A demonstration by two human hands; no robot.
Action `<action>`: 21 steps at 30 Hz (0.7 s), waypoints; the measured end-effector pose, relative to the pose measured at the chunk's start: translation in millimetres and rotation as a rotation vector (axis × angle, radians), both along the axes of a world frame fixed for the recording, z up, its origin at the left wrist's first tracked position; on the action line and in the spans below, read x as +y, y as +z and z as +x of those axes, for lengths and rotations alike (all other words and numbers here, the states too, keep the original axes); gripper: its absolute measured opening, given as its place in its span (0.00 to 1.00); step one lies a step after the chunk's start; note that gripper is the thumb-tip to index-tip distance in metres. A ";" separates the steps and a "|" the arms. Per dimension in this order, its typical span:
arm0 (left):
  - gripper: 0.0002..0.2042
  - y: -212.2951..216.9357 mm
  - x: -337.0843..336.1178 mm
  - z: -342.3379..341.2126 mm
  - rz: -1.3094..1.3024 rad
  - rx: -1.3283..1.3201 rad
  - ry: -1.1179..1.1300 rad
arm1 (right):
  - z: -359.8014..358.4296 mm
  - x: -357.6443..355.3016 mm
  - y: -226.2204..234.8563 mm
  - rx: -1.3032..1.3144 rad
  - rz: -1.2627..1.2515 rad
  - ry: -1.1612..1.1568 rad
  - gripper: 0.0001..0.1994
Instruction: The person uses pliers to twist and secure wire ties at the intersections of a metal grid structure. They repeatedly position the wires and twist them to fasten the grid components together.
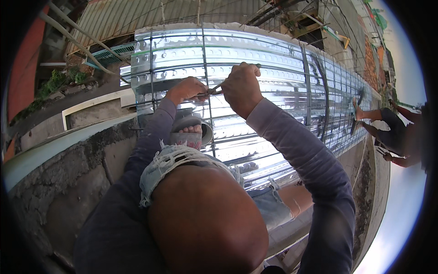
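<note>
My right hand (243, 87) is closed around a pair of pliers (216, 89), whose dark jaws reach left to a crossing of thin steel bars. Just left of the jaws, my left hand (185, 89) has its fingers pinched together at the same crossing. What it pinches is too small to make out. The rebar mesh (205, 54) lies in a grid over shiny corrugated metal decking (248, 51). Below my left hand my sandalled foot (193, 129) is on the decking, beside a grey round pipe or ring (207, 132).
A rough concrete wall (68, 205) runs along the lower left, with a drop to a lane beyond it. Bamboo poles (82, 41) slant at the upper left near a corrugated roof (118, 20). Another person (397, 132) bends over the mesh at the far right.
</note>
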State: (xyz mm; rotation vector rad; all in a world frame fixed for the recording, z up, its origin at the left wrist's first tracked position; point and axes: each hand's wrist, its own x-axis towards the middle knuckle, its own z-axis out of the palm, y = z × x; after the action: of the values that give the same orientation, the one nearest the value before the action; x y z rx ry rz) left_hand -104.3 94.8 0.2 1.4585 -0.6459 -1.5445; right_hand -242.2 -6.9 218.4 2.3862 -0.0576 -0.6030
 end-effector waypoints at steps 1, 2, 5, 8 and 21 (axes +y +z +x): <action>0.12 4.0 -2.0 -0.3 0.014 0.008 -0.003 | 2.9 1.2 2.5 0.052 0.006 0.028 0.12; 0.13 8.1 -4.1 -1.4 0.028 0.015 -0.006 | 5.0 1.5 4.5 0.104 0.013 0.057 0.12; 0.14 -4.3 0.7 5.2 0.036 0.012 -0.006 | 5.6 9.6 10.0 0.111 -0.041 0.123 0.11; 0.15 12.8 0.2 -0.8 0.066 0.017 0.026 | -2.8 13.3 8.6 0.157 0.163 -0.173 0.09; 0.21 8.2 -4.0 -7.1 0.115 -0.204 0.042 | -104.2 20.2 -39.3 -0.200 0.895 -0.746 0.12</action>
State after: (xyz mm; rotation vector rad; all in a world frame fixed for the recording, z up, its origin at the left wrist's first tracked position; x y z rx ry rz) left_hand -111.4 90.8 8.4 1.7216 -0.6491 -1.4327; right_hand -346.4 13.3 179.2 3.2837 -0.9838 -0.8341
